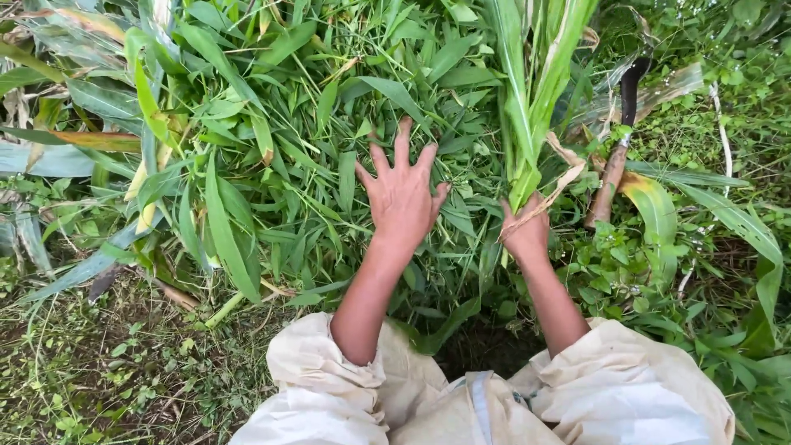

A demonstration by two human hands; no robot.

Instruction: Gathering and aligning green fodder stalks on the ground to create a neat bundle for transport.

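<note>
The person is bent over a big heap of cut grass (272,140), long green blades piled thick across the upper half of the view; both forearms reach out from rolled-up cream sleeves (329,371) toward it. The left hand (401,194) lies flat on the heap with its fingers spread wide, palm down, gripping nothing, just pressing on the leaves near the middle of the pile; the right hand (526,231) is closed in a fist around the base of a bundle of stalks (535,91), thick pale-green stems that rise straight up from the fist to the top edge of the view; a few dry tan strips hang off the bundle just above the knuckles. The bundle stands at the right edge of the heap, touching it, with the two hands near each other but apart.

Just to the right of the bundle a sickle (618,148) lies on the ground among the weeds, its brown wooden handle pointing down toward the person and its dark curved blade up near the top; no hand touches it. Low weeds (651,280) and broad leaves cover the ground on the right; on the lower left the ground (99,363) is thinner, with short grass and dry stems.
</note>
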